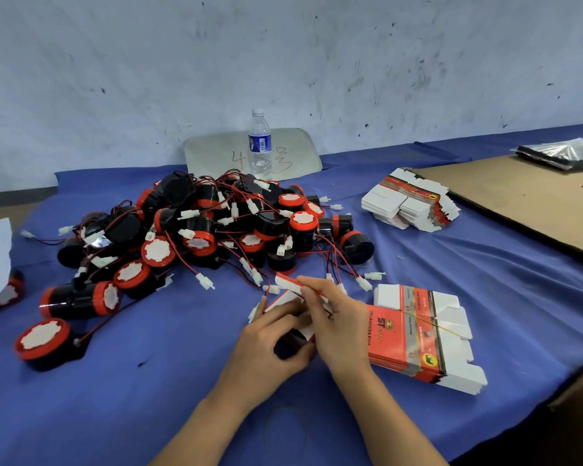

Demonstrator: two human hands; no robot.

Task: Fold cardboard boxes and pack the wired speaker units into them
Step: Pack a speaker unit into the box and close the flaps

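A small red and white cardboard box (pixel 288 286) sits between both hands on the blue cloth, its flaps standing open. My left hand (pixel 270 341) curls round the box's near side from the left. My right hand (pixel 334 321) pinches a white flap at the top. The box body is mostly hidden by the hands. Behind them lies a big pile of black and red speaker units (pixel 199 230) with red wires and white plugs. A banded stack of flat boxes (pixel 421 334) lies just right of my right hand.
A second stack of flat boxes (pixel 409 203) lies at the back right. A water bottle (pixel 260 142) stands behind the pile. A loose speaker unit (pixel 44 341) sits at the left. A brown cardboard sheet (pixel 535 193) covers the table's right side.
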